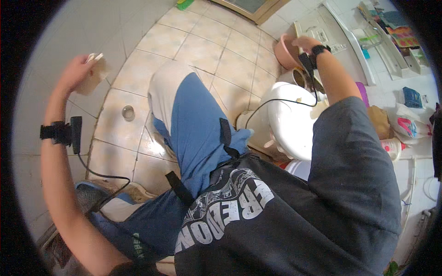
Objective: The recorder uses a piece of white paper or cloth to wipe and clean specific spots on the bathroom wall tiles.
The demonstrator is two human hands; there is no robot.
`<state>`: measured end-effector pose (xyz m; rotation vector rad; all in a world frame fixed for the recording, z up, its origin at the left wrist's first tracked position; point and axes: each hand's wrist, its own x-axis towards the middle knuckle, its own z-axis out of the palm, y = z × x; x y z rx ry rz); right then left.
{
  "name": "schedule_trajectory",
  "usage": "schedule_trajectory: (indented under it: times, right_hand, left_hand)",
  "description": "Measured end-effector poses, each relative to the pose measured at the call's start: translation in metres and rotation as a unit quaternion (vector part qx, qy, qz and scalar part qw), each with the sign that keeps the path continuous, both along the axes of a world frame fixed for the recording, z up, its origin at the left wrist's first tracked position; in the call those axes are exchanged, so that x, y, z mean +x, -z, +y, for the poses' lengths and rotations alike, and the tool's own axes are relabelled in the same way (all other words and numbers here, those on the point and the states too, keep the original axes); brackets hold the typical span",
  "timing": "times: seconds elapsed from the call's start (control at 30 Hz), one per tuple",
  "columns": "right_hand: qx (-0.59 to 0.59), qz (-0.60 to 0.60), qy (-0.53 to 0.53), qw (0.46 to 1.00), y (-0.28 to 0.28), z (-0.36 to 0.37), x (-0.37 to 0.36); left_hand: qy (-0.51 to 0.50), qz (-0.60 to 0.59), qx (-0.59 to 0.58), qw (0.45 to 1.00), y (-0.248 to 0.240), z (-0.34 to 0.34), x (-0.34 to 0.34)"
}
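On the left, my left hand [72,76] is closed on a pale beige cloth [94,79], held at the tiled wall [96,27]. Its edges look slightly blurred. Off to the upper right, my right hand [305,43] reaches out beside a pink bucket [284,55] and the edge of a white panelled unit [322,34]. Its fingers look loosely extended with nothing seen in them. Whether they touch the bucket or the unit, I cannot tell. A black strap with a cabled device sits on each wrist.
A white ceramic fixture [287,117] with a rounded rim stands right of my legs. A round drain [128,112] lies in the tiled floor [202,43]. Bags and bottles, including a white bottle [392,148], line the right side. Something green [185,4] lies by the far wall.
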<state>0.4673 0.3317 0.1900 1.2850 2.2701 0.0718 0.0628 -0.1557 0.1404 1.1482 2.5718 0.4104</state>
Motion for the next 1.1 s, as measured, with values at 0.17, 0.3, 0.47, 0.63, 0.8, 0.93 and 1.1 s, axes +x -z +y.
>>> schedule_trajectory:
  times: [0.17, 0.3, 0.47, 0.63, 0.8, 0.93, 1.1]
  right_hand:
    - [0.058, 0.023, -0.101, 0.993, -0.042, -0.045, -0.114]
    - [0.114, 0.005, -0.405, 0.907, -0.052, -0.01, -0.17]
    - [0.166, -0.218, -0.363, 0.891, -0.136, -0.284, -0.243]
    - [0.163, -0.163, -0.371, 0.899, -0.159, -0.293, -0.261]
    - [0.161, -0.109, -0.401, 0.895, -0.172, -0.316, -0.279]
    - [0.156, -0.075, -0.42, 0.891, -0.177, -0.327, -0.289]
    - [0.15, -0.037, -0.433, 0.888, -0.176, -0.331, -0.3]
  left_hand:
    - [-0.044, -0.159, 0.244, 0.956, -0.014, 0.028, 0.035]
    - [0.063, -0.154, 0.314, 0.935, -0.016, 0.073, 0.043]
    - [0.118, -0.192, 0.268, 0.937, -0.011, 0.064, 0.072]
    - [0.182, -0.158, 0.265, 0.934, -0.007, 0.11, 0.103]
    - [0.3, -0.17, 0.269, 0.899, -0.013, 0.117, 0.122]
    - [0.336, -0.205, 0.26, 0.882, -0.024, 0.113, 0.136]
    - [0.386, -0.379, 0.117, 0.833, -0.065, 0.085, 0.141]
